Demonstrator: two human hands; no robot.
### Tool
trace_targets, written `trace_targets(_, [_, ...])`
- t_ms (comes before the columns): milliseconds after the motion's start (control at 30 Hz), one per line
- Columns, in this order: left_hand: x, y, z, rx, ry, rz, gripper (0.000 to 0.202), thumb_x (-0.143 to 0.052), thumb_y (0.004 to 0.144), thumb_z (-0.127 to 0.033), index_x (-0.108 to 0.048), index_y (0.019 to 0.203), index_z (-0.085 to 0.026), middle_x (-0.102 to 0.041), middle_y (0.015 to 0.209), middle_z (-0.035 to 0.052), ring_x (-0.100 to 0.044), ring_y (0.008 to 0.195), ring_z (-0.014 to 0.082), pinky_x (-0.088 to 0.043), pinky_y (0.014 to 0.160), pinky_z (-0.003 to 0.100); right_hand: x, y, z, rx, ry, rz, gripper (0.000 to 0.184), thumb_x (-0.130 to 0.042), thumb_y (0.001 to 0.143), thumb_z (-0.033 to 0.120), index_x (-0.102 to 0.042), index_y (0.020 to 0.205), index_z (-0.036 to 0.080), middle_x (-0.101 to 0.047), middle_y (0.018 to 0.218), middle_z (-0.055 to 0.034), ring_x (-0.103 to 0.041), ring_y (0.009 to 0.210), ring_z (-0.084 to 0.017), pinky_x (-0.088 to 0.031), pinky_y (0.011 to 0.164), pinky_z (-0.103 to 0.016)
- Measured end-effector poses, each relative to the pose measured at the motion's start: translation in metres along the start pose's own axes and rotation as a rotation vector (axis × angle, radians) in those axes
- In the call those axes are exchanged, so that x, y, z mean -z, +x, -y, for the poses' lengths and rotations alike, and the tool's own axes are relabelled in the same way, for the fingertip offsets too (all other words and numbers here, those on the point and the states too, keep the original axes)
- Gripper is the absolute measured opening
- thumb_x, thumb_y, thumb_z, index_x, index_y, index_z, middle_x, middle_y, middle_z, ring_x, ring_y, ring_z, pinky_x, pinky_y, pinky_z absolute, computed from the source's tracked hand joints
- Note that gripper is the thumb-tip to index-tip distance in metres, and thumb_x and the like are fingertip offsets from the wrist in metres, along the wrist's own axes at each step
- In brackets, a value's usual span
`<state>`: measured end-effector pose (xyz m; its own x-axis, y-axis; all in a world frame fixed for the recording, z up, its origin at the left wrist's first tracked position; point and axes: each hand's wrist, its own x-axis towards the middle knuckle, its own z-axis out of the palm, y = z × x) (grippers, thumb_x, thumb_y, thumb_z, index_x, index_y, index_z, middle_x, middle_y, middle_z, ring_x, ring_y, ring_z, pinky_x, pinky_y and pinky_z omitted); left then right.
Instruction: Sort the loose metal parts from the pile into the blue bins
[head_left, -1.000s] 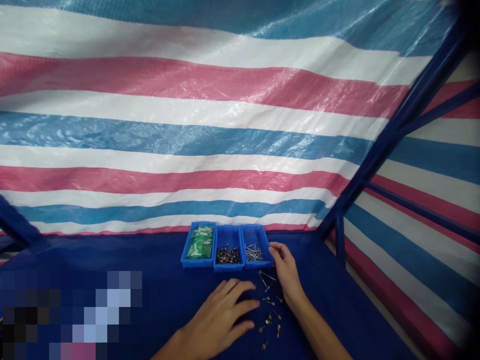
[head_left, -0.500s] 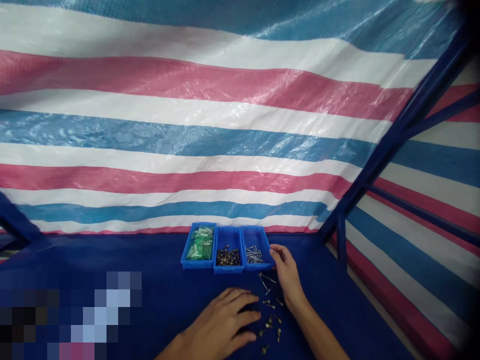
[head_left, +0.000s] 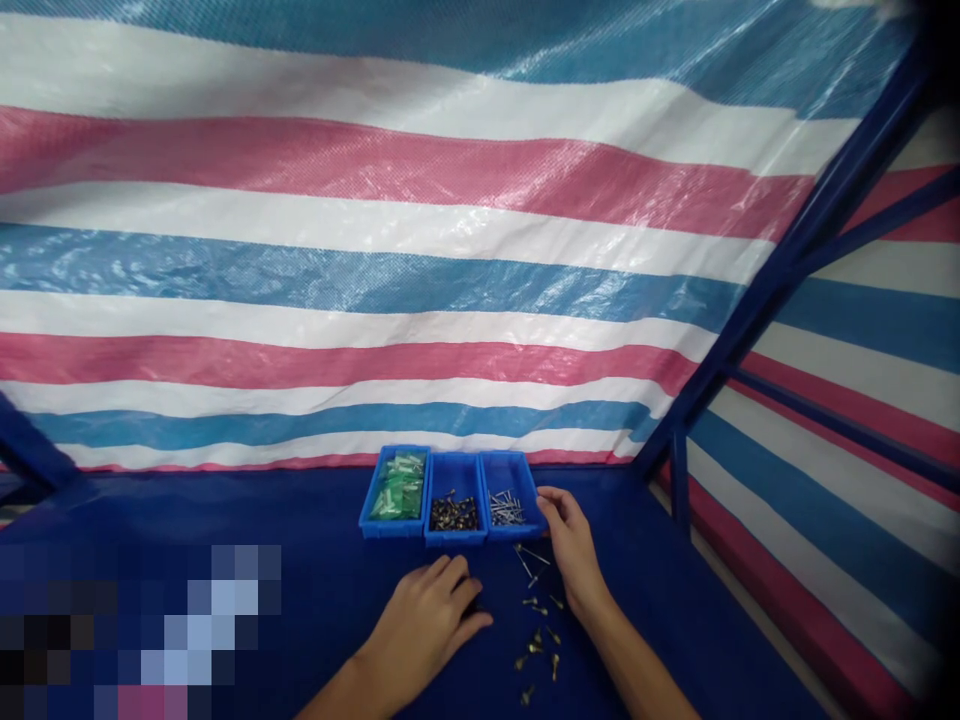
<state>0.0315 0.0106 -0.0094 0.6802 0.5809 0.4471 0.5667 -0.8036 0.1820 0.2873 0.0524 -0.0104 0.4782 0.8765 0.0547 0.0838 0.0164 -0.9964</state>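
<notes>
Backdrop: a striped woven tarpaulin (head_left: 375, 170) in pink, white and blue hangs behind the bench and along its right side, carried on a blue steel frame (head_left: 780, 270).
Surface: a dark blue work surface (head_left: 300, 520) runs under everything, and a pixelated patch (head_left: 135, 620) covers its lower left corner.
Trays: three blue plastic parts trays stand side by side at the far edge. The left tray (head_left: 390, 530) holds small green-and-clear parts, the middle tray (head_left: 455, 537) dark-and-brass screws (head_left: 454, 515), and the right tray (head_left: 517, 530) silver pins (head_left: 506, 507).
Loose parts: brass-headed screws (head_left: 536, 640) lie scattered on the surface in front of the trays, and long silver pins (head_left: 529, 556) lie just below the right tray, their long axes running diagonally.
Right hand: the right hand (head_left: 570, 545) is half open and holds nothing visible. Its fingertips (head_left: 544, 505) reach the right tray's front corner (touching or just short of it, hard to tell from this angle).
Left hand: the left hand (head_left: 424, 620) rests palm down with its fingers curled narrow. A dark spot under the fingertips leaves it unclear whether anything is held.
Nearest: the long silver pins lie closer to the right hand, just off its fingers and palm side.
</notes>
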Motion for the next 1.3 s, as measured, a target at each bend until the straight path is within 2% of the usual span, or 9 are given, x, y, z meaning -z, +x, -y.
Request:
trace_targets(100, [-0.004,0.000,0.001,0.006,-0.004,-0.013,0.035,-0.050,0.114,-0.041,-0.072,0.100,-0.018,-0.070,0.094,0.0048,-0.072,0.082,0.0202,-0.059,0.068,0.028,0.000,0.000,0.000,-0.005,0.002,0.002,0.046,-0.075,0.074,0.060,-0.075,0.100,0.022,-0.077,0.097,-0.0064,-0.068,0.087,-0.027,-0.051,0.067,-0.032])
trace_targets(233, [0.000,0.002,0.000,0.006,-0.097,-0.025,0.043,-0.039,0.116,-0.043,-0.069,0.098,-0.019,-0.070,0.092,0.0045,-0.072,0.080,0.0203,-0.059,0.069,0.030,-0.001,0.000,0.000,-0.006,0.003,0.002,0.045,-0.075,0.074,0.060,-0.076,0.099,0.022,-0.077,0.097,-0.0063,-0.068,0.087,-0.027,-0.051,0.067,-0.032])
trace_targets(400, [0.011,0.004,-0.006,0.046,-0.295,-0.075,0.026,-0.046,0.116,-0.037,-0.067,0.113,-0.021,-0.072,0.101,0.0045,-0.073,0.090,0.0197,-0.061,0.080,0.029,-0.001,0.000,0.001,-0.004,0.007,0.004,0.046,-0.075,0.074,0.061,-0.076,0.099,0.022,-0.077,0.095,-0.0063,-0.067,0.086,-0.026,-0.050,0.066,-0.031])
trace_targets(533, [0.013,0.003,-0.007,0.045,-0.355,-0.143,0.017,-0.052,0.114,-0.029,-0.067,0.120,-0.022,-0.072,0.107,0.0053,-0.073,0.096,0.0202,-0.062,0.086,0.030,-0.001,0.000,0.001,-0.011,0.003,0.003,0.047,-0.075,0.074,0.061,-0.075,0.101,0.022,-0.077,0.098,-0.0065,-0.068,0.088,-0.027,-0.050,0.066,-0.031])
trace_targets(633, [0.011,0.002,-0.007,0.055,-0.379,-0.173,0.018,-0.054,0.112,-0.022,-0.067,0.125,-0.023,-0.071,0.112,0.0067,-0.073,0.100,0.0203,-0.062,0.091,0.031,-0.001,0.000,0.001,-0.012,0.003,0.004,0.046,-0.076,0.074,0.060,-0.075,0.101,0.022,-0.076,0.098,-0.0067,-0.068,0.088,-0.027,-0.050,0.065,-0.031])
trace_targets(767, [0.008,0.001,-0.006,0.069,-0.402,-0.182,0.022,-0.055,0.110,-0.017,-0.067,0.128,-0.022,-0.067,0.113,0.0090,-0.072,0.101,0.0206,-0.062,0.090,0.032,-0.001,0.000,0.001,-0.006,0.011,0.005,0.044,-0.075,0.074,0.058,-0.075,0.100,0.022,-0.076,0.096,-0.0060,-0.068,0.088,-0.027,-0.050,0.067,-0.032])
trace_targets(1033, [0.011,0.002,-0.005,0.085,-0.401,-0.193,0.025,-0.051,0.112,-0.019,-0.065,0.134,-0.022,-0.066,0.115,0.0096,-0.072,0.103,0.0212,-0.062,0.093,0.034,-0.001,0.000,0.001,-0.015,0.007,0.011,0.046,-0.075,0.074,0.060,-0.074,0.101,0.023,-0.076,0.098,-0.0064,-0.068,0.088,-0.027,-0.050,0.067,-0.032])
trace_targets(1133, [0.010,0.001,-0.004,0.097,-0.408,-0.200,0.022,-0.051,0.114,-0.023,-0.064,0.130,-0.023,-0.067,0.113,0.0087,-0.072,0.101,0.0210,-0.062,0.091,0.034,-0.001,0.000,0.001,-0.016,0.005,0.016,0.046,-0.075,0.074,0.062,-0.075,0.099,0.023,-0.076,0.098,-0.0064,-0.068,0.087,-0.027,-0.050,0.066,-0.032])
trace_targets(1300, [0.011,0.002,-0.004,0.116,-0.403,-0.236,0.015,-0.056,0.113,-0.034,-0.063,0.108,-0.021,-0.066,0.099,0.0053,-0.069,0.087,0.0196,-0.058,0.078,0.031,-0.001,-0.001,0.003,-0.020,0.004,0.012,0.047,-0.074,0.074,0.062,-0.075,0.100,0.023,-0.077,0.099,-0.0066,-0.068,0.089,-0.028,-0.050,0.067,-0.032])
